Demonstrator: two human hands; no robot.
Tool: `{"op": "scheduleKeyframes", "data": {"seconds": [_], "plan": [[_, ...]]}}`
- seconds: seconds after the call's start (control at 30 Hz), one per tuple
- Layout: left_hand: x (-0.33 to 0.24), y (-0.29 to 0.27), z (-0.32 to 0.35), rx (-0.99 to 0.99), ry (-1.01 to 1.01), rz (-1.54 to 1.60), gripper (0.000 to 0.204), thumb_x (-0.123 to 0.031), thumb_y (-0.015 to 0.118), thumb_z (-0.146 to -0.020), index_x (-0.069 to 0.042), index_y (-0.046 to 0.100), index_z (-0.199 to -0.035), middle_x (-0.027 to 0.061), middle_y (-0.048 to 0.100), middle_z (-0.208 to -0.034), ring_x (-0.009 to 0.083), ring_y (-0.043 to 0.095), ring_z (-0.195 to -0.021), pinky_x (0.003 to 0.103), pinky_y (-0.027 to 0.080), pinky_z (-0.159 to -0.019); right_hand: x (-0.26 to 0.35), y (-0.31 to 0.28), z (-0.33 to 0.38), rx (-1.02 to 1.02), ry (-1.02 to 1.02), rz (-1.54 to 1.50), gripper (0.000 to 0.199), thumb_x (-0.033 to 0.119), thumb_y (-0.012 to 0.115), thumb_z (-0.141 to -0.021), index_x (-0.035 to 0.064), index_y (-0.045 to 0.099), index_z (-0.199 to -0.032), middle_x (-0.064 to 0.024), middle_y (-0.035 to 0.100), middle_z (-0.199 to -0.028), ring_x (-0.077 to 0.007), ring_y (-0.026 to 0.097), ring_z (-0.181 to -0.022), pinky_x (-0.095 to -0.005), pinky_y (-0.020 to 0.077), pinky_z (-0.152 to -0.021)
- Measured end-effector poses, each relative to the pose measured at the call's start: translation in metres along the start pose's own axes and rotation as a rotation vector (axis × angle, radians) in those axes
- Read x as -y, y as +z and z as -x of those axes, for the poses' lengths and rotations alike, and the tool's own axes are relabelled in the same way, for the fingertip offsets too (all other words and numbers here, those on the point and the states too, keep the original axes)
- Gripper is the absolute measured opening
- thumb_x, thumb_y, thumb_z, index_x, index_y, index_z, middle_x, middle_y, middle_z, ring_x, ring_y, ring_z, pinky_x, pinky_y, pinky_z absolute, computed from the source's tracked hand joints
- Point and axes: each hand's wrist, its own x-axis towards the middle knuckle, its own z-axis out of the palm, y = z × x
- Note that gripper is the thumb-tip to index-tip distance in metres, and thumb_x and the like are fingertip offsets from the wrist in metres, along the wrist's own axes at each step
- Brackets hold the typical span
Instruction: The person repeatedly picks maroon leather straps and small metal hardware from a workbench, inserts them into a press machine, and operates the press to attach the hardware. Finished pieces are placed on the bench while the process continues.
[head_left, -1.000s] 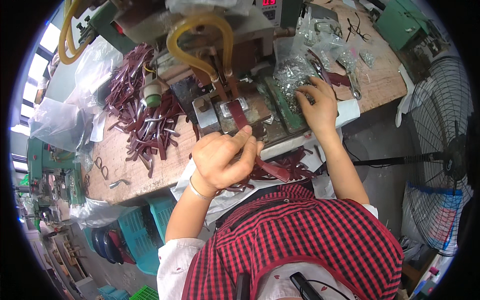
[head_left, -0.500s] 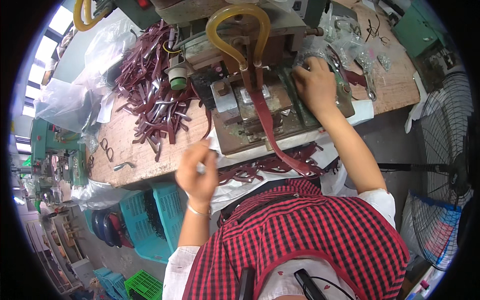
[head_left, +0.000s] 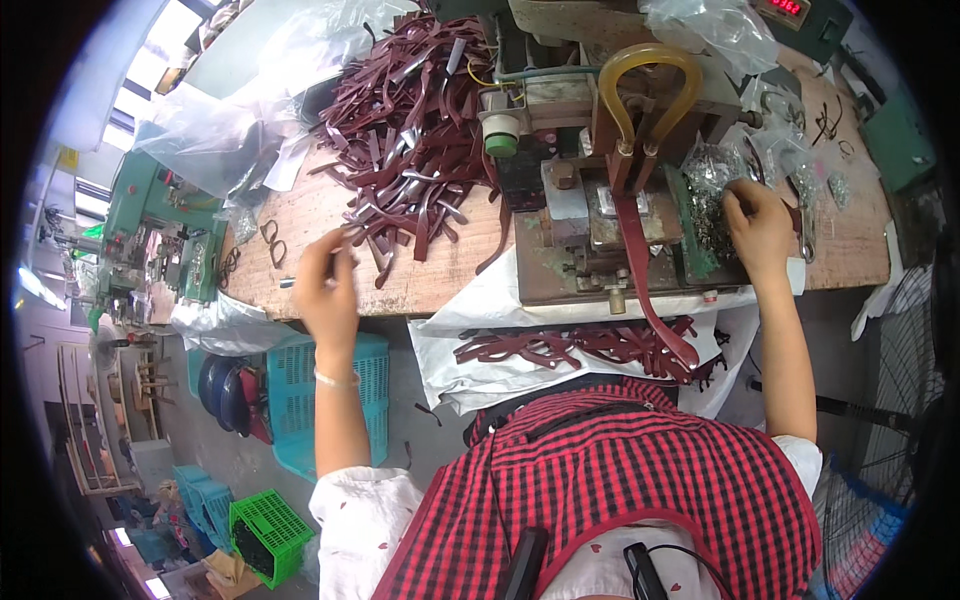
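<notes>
My left hand reaches to the near edge of a big heap of dark red strips on the wooden bench. Its fingertips pinch the end of one strip. My right hand lies on a pile of small metal parts just right of the press machine, fingers curled into the pile; what they hold is hidden. A long red strip runs from the machine's bed down toward my lap. More red strips lie on a white sheet below the bench edge.
Clear plastic bags sit at the bench's back left. Blue baskets and a green crate stand on the floor to my left. A green machine is further left, and a fan stands to my right.
My left hand has swung from the strip on the machine, down past my lap, out left to the heap. My right hand stayed on the metal parts.
</notes>
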Motion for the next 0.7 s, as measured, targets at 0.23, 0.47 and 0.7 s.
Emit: {"op": "scheduleKeyframes", "data": {"seconds": [0.23,0.47,0.7], "plan": [[0.029,0.092,-0.007,0.220,-0.164,-0.493,0.030,-0.033,0.080,-0.084,-0.004,0.070,-0.083,0.0123,0.068,-0.087,0.0342,0.067,-0.081,0.045,0.052,-0.072,0.008,0.008,0.014,-0.112,0.196,-0.330,0.017,0.010,0.072,-0.088,0.0008,0.074,-0.102,-0.0082,0.073,-0.087,-0.0149,0.068,-0.079,-0.0283,0.0514,-0.074],[0.016,0.087,0.010,0.279,-0.385,-0.227,0.030,-0.024,0.081,-0.083,-0.002,0.064,-0.073,0.0056,0.060,-0.061,0.0189,0.054,-0.055,0.035,0.045,-0.058,0.037,-0.033,0.050,-0.026,0.364,-0.715,0.015,0.004,0.070,-0.094,-0.0005,0.074,-0.107,-0.0051,0.075,-0.100,-0.0107,0.069,-0.094,-0.0250,0.0532,-0.085],[-0.066,0.100,-0.002,0.186,-0.353,0.502,0.015,-0.004,0.069,-0.097,0.002,0.067,-0.111,0.0014,0.068,-0.084,0.0069,0.062,-0.070,0.020,0.046,-0.057,0.134,0.010,0.006,-0.010,0.137,-0.984,0.028,0.000,0.070,-0.088,-0.0032,0.064,-0.116,-0.0093,0.073,-0.102,-0.0141,0.071,-0.094,-0.0270,0.0544,-0.085]]}}
